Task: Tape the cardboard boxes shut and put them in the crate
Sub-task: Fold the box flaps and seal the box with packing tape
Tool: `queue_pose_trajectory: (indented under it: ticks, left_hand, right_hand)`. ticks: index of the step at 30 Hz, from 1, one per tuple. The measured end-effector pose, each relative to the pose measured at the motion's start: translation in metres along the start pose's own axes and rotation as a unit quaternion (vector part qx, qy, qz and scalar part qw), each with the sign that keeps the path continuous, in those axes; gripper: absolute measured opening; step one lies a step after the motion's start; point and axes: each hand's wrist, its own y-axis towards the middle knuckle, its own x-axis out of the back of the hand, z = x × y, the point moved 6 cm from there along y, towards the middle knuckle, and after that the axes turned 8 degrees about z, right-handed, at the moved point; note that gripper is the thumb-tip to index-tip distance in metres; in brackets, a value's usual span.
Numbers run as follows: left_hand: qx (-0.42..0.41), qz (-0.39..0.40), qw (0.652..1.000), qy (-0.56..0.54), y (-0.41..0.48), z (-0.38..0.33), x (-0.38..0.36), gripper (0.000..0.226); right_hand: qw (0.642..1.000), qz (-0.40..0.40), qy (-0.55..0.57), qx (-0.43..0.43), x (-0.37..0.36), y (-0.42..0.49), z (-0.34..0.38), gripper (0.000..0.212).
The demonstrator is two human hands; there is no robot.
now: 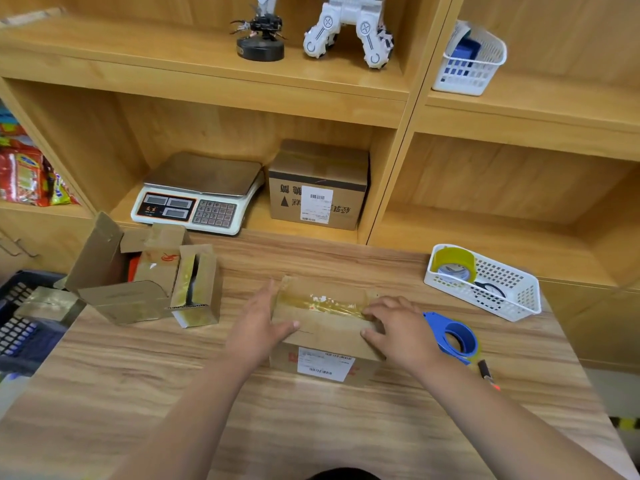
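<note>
Cardboard box sits on the surface between both grips; left grip flat, fingers straight against box end, likely bracing; right grip holds nothing, fingertips pressing tape strip down, presumably to bond it; crate well outboard of left grip.

one wide-angle view, taken from the person's head, faces forward and tilts down onto the desk, close above its near edge; the cardboard box lies near mid-frame, and the wooden shelves behind the desk fill the upper half, bowed by the lens
</note>
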Motion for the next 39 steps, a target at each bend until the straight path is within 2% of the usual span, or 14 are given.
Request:
queue_pose_trajectory:
  ticks: [6,14,19,22,24,30,36,39]
  left_hand:
    - [0.029,0.056,0.99,-0.123,0.007,0.015,-0.013,0.095]
    - [0.052,0.095,0.978,-0.178,0.015,0.022,-0.02,0.093]
    - [0.044,0.091,0.983,-0.151,0.014,0.02,-0.017,0.073]
    - [0.065,0.066,0.98,-0.177,0.016,0.02,-0.01,0.055]
    - [0.074,0.061,0.978,-0.188,0.018,0.02,-0.008,0.051]
    - [0.083,0.108,0.975,-0.176,0.02,0.015,-0.021,0.052]
    - [0.062,0.128,0.973,-0.18,0.02,0.013,-0.015,0.052]
    - [0.073,0.163,0.96,-0.215,0.011,0.016,-0.018,0.077]
  right_hand:
    - [0.994,-0.023,0.102,-0.016,-0.009,0.001,-0.007,0.055]
    - [0.984,-0.032,0.167,-0.047,-0.019,0.005,-0.013,0.053]
    - [0.979,-0.046,0.191,-0.052,-0.02,0.003,-0.014,0.055]
    - [0.977,-0.058,0.195,-0.061,-0.019,0.002,-0.013,0.052]
    - [0.98,-0.042,0.183,-0.065,-0.023,0.003,-0.01,0.051]
    - [0.991,0.068,0.088,-0.074,-0.04,0.008,-0.005,0.059]
    - [0.992,0.077,0.052,-0.081,-0.041,0.008,-0.004,0.069]
    - [0.992,0.064,0.056,-0.092,-0.044,0.006,-0.003,0.069]
